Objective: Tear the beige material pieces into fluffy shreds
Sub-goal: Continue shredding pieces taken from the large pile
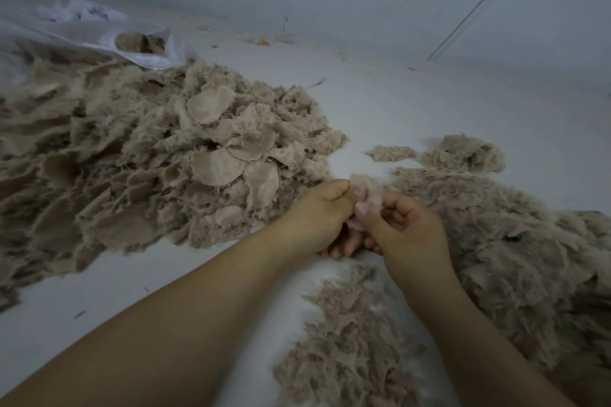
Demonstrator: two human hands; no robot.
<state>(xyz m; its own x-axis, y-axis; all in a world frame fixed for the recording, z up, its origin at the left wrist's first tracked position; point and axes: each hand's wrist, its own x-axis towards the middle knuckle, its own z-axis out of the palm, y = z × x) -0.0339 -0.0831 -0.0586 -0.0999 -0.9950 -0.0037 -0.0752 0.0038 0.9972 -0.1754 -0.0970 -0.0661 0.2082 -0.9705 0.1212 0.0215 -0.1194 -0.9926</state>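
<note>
I am pinching one beige fabric piece [365, 192] between my left hand [319, 213] and right hand [401, 225], thumbs clamping it close together to localise the tear, untorn pile [148, 155] at nine o'clock, fluffy shreds [515, 261] collecting at three.

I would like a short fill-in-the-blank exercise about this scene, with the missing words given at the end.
1. The left hand and right hand both pinch one ____ piece.
2. The big pile with round pieces lies on the person's ____ side.
3. The plastic bag lies ____ that pile.

Missing words: beige; left; behind
</note>
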